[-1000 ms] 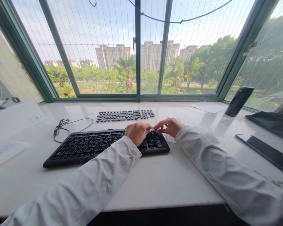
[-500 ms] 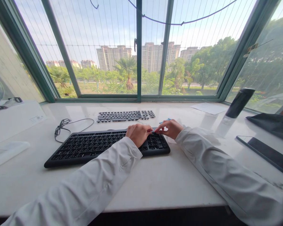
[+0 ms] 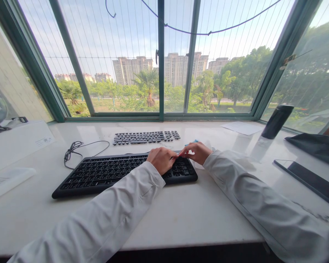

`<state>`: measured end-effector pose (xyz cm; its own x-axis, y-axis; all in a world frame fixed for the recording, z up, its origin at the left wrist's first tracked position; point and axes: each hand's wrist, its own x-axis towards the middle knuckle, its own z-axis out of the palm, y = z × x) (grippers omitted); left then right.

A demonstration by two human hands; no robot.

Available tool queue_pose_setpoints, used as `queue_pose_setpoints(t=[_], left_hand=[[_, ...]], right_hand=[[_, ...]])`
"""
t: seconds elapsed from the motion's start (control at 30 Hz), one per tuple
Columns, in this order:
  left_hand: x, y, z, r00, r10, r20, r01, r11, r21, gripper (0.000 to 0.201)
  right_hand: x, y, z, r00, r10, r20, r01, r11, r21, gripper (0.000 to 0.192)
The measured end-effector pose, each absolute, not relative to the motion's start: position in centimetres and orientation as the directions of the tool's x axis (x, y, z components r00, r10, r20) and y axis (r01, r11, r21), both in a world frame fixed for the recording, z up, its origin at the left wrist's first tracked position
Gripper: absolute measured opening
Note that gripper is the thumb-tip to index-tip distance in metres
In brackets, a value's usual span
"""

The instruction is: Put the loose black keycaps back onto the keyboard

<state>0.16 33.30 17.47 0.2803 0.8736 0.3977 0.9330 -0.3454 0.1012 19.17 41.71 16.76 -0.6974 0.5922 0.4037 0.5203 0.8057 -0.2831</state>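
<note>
A black keyboard base (image 3: 98,177) lies at a slant on the white counter, most of its key sockets bare. Over its upper right part, my left hand (image 3: 161,160) rests with the fingers bent and drawn together. My right hand (image 3: 197,152) meets it from the right in a pinch, fingertips nearly touching those of the left. Whatever is between the fingertips is too small to make out. Behind the base, loose dark keycaps (image 3: 142,137) lie in keyboard order. Something blue (image 3: 195,141) shows just behind my right hand, partly hidden by it.
A coiled black cable (image 3: 74,148) lies left of the keycaps. On the right are a dark phone (image 3: 307,180), a black bottle (image 3: 278,121), a paper sheet (image 3: 241,128) and a dark cloth-like item (image 3: 315,148). A white box (image 3: 19,137) stands at left, below the window.
The view has tilted up slightly. My hands stay at the same spot on the keyboard, with their fingertips slightly closer together.
</note>
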Motion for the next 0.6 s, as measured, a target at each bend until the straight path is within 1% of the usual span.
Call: queue_pose_setpoints(t=[0.13,0.27,0.43,0.6], left_hand=[[0.14,33.15,17.65,0.311,0.861,0.403,0.929,-0.365,0.064,0.026],[0.17,33.02,17.71,0.327,0.853,0.407,0.924,-0.379,0.054,0.028],[0.28,32.84,17.77,0.348,0.844,0.408,0.913,-0.405,0.059,0.03],[0.34,32.86,17.65,0.364,0.832,0.418,0.898,-0.433,0.079,0.03]], right_hand=[[19.0,41.61,16.91,-0.668,0.638,0.383,0.518,0.768,-0.375,0.011],[18.99,41.7,16.97,-0.645,0.674,0.36,0.505,0.73,-0.461,0.015],[18.99,41.83,16.85,-0.644,0.659,0.389,0.489,0.746,-0.453,0.014],[18.95,41.69,16.86,-0.65,0.634,0.419,0.475,0.769,-0.428,0.007]])
